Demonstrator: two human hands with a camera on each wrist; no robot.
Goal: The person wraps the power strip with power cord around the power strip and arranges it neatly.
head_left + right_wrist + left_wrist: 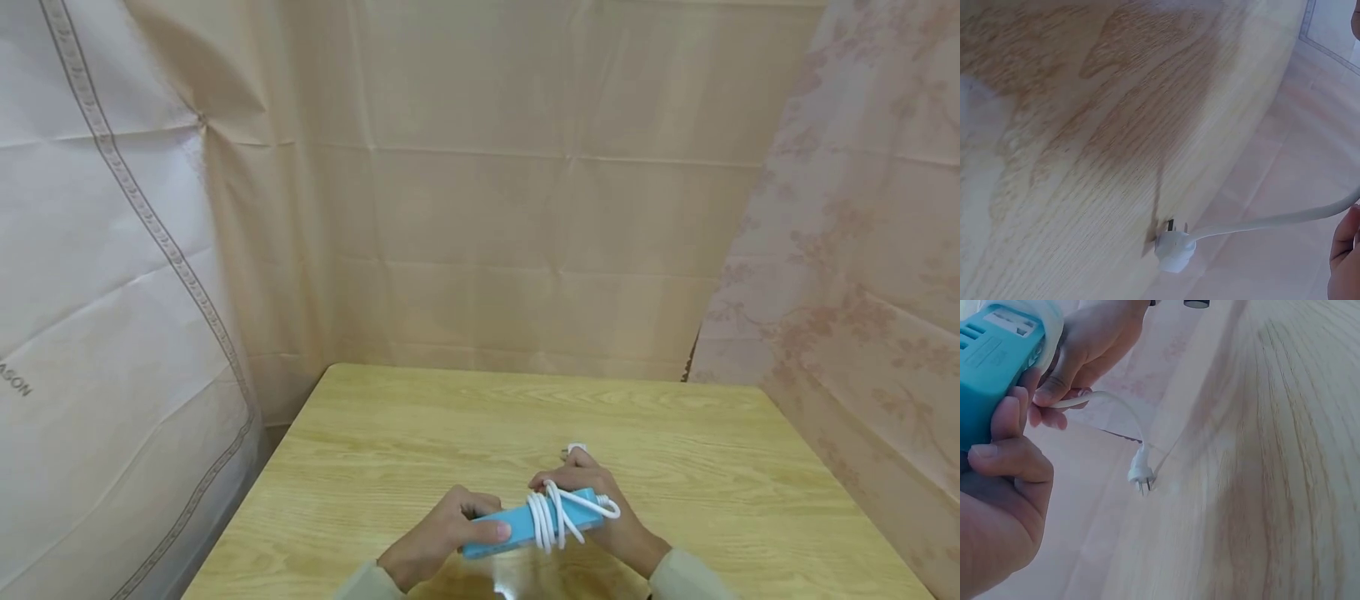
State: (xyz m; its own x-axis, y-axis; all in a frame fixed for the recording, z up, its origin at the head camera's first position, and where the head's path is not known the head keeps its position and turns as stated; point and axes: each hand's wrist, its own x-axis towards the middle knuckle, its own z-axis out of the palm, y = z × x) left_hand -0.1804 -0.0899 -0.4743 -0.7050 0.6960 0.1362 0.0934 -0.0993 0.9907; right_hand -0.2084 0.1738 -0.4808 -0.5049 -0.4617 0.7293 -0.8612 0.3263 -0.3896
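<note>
A blue power strip [520, 525] is held above the table, with a white cord [538, 518] wound several times around its right part. My left hand [435, 533] grips the strip's left end, thumb on top. At the right end, my right hand [624, 533] is behind the strip. In the left wrist view, the right hand [1100, 340] pinches the free length of cord between thumb and fingers. From there the cord curves down to a white plug [1140, 472], its metal prongs pointing downward. The right wrist view shows the plug [1174, 250] close to the tabletop; contact is unclear.
The wooden table [450, 425] has its far edge against a beige curtain [525, 208]. A pale sheet [112, 250] hangs on the left and a flower-patterned one [862, 292] on the right. In the left wrist view, a dark round object [1197, 303] shows at the top edge.
</note>
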